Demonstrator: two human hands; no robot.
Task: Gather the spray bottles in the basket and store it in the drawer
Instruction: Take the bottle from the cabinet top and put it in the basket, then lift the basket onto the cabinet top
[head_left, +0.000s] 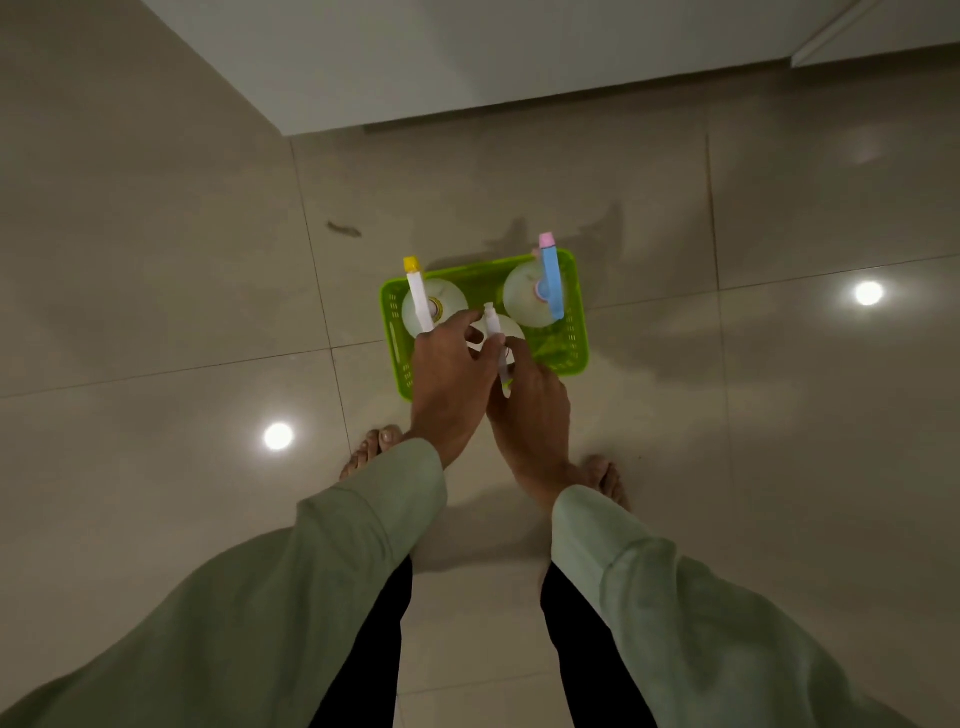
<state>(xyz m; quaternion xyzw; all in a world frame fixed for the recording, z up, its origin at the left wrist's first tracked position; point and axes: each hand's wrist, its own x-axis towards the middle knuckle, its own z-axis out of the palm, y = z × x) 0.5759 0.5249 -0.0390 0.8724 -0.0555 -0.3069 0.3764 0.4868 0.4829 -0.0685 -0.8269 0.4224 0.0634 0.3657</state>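
Glossy beige tile floor (156, 260) fills the view, with a round ceiling-light reflection (278, 436) on it at your left. Your bare left foot (371, 449) shows just past the pale green left sleeve (374, 499).

The lime-green slotted basket (571, 332) sits on the floor ahead of your feet, its long side across the view. At its left end stands the spray bottle with the yellow nozzle (434, 306) — upright, its white trigger head pointing away from you. Your left hand (452, 374) reaches over the basket's near left part, fingers curled, the index finger stretched toward the middle bottle; its grip looks loosely spread rather than closed on anything.

In the middle, the white-headed spray bottle (493, 332) stands in the near half of the basket, between your two hands. Your right hand (530, 410) comes in beside it, fingertips at the trigger head, but whether that grip is pinching the head or only touching it cannot be told, since the left hand covers part of it.

At the far right end stands the spray bottle with the blue head and pink nozzle (540, 296), upright and apart from both hands. Further right lie your right foot (605, 475), the right sleeve (623, 561) and a second light reflection (868, 293). A white cabinet front (467, 52) runs along the top.
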